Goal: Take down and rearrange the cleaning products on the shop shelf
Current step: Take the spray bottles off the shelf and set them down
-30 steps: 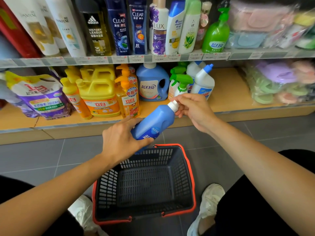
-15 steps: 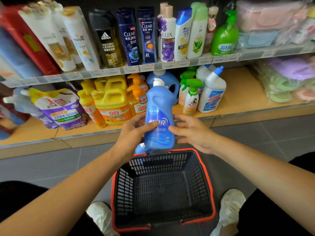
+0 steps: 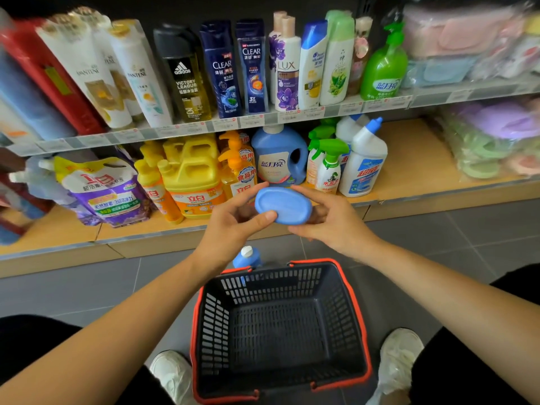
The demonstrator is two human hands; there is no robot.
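The left grip (image 3: 233, 226) and right grip (image 3: 330, 223) are holding the blue bottle (image 3: 282, 204) between curled fingers, its base facing the camera. Just beyond them, a blue jug (image 3: 277, 159) is standing on the lower shelf (image 3: 409, 159). Below them, a basket (image 3: 216, 317) is showing its bare mesh bottom, and a white-capped bottle (image 3: 248, 256) is standing outside its far rim.

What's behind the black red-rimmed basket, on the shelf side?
A small blue bottle with a white cap sits just beyond the black plastic mesh basket. Only its top shows; the basket's far wall covers its body and base.
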